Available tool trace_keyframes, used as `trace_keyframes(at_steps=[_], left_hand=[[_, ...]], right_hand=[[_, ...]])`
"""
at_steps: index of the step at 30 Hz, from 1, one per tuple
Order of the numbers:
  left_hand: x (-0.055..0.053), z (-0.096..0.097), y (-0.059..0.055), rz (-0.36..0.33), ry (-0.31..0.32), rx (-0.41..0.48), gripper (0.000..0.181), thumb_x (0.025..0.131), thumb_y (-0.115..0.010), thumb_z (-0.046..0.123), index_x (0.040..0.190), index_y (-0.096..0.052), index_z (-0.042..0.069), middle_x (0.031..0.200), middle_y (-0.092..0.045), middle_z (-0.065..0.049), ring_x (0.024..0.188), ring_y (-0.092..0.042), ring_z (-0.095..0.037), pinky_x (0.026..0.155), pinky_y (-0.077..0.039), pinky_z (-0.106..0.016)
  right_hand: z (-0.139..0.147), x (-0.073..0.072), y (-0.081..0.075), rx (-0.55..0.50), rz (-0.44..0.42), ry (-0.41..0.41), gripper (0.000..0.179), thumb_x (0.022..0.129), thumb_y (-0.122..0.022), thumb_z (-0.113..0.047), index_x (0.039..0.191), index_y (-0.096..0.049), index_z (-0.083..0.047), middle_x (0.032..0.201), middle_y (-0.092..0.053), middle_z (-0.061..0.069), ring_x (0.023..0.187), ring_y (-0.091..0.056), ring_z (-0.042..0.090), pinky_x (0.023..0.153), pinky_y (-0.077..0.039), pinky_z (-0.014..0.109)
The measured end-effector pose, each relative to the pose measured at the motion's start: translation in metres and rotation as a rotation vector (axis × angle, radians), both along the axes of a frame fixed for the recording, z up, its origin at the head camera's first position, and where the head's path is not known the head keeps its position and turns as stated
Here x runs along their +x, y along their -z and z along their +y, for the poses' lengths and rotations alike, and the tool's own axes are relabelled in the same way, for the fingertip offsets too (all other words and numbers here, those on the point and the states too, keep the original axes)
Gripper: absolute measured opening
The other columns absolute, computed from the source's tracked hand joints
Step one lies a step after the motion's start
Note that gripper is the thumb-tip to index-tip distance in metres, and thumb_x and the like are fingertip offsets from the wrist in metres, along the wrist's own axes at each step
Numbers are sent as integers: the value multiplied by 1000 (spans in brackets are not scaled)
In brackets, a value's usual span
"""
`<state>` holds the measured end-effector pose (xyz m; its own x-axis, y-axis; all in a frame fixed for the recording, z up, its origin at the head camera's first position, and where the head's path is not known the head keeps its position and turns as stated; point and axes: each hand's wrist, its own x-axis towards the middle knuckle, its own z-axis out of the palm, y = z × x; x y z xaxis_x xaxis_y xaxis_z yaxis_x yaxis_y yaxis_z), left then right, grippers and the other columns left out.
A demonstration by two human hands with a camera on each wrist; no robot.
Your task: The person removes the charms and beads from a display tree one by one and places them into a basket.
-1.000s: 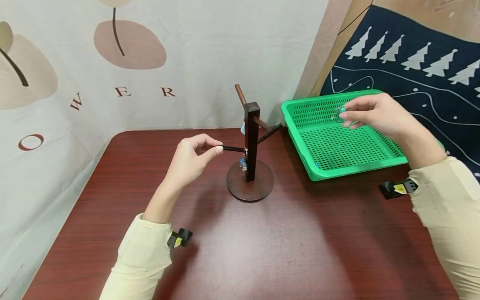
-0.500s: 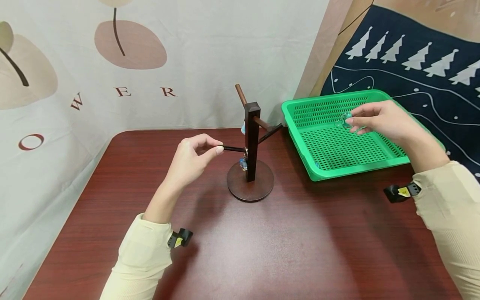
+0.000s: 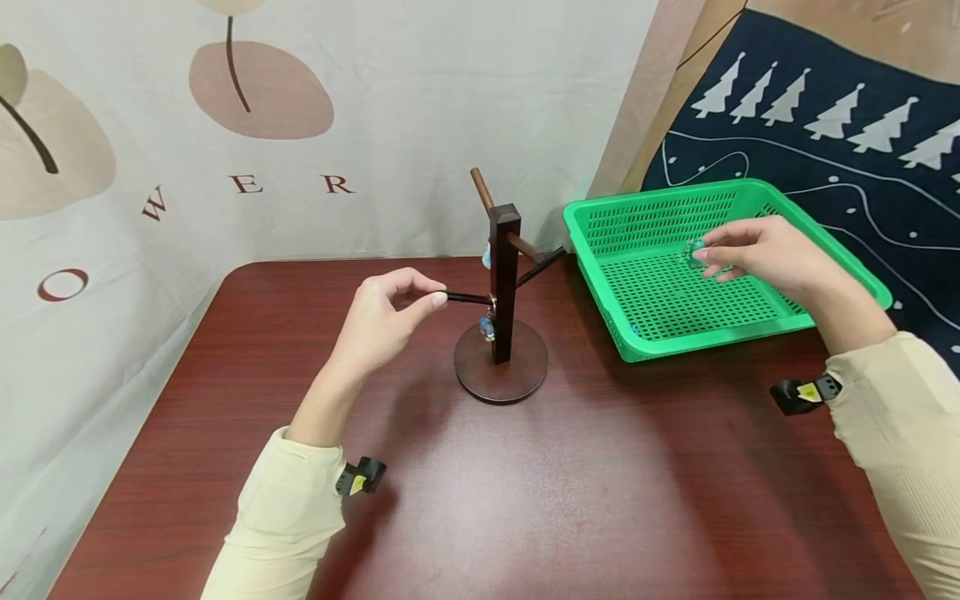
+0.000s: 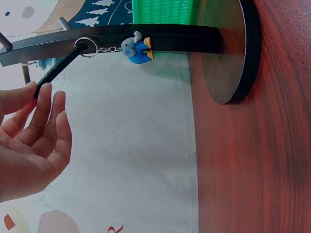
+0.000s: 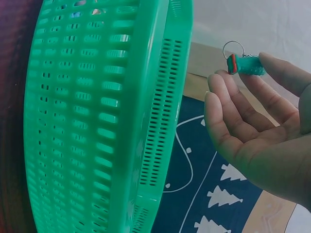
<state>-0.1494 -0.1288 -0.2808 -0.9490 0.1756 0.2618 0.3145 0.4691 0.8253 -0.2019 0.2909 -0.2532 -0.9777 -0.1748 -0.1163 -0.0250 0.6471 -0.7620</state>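
Observation:
At the left of the stand [image 3: 504, 283], my left hand [image 3: 382, 321] pinches the outer end of a dark peg [image 3: 468, 297] between thumb and fingers. On that peg, close to the post, a blue keychain with a grey-headed figure [image 4: 138, 51] hangs by its ring. A teal keychain [image 5: 250, 64] with a red-orange edge and a metal ring is between the thumb and fingertips of my right hand [image 3: 780, 258], over the green basket. Behind the post, a light-blue thing [image 3: 486, 257] shows only in part.
The green slotted basket [image 3: 705, 333] stands at the right of the stand, a small blue spot [image 3: 634, 329] inside its near left corner. More pegs, such as the brown upper one [image 3: 482, 190], jut from the post. A printed cloth [image 3: 450, 100] borders the table's back.
My right hand has shifted down and slightly right over the basket, carrying the teal keychain. The left hand has stayed on the peg, and the blue keychain hangs where it was.

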Motion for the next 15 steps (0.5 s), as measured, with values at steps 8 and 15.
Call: trace_keyframes(at_steps=[8,15], left_hand=[[1,0,-1,-1,-4,-1,8,84,-66,10,89,-68,4,85,-67,-6,68,-56,-16,59,-39,-23],[1,0,-2,-7,-4,0,8,84,-66,10,89,-68,4,86,-67,-6,68,-56,-15,59,-39,-24]], right_hand=[[-1,1,0,-19,2,-2,33,87,-62,-30,108,-63,-5,86,-66,-7,75,-62,14,66,-51,26],[-1,2,0,-12,6,0,38,86,-62,-33,110,-61,-2,88,-66,-5,76,-62,15,67,-51,26]])
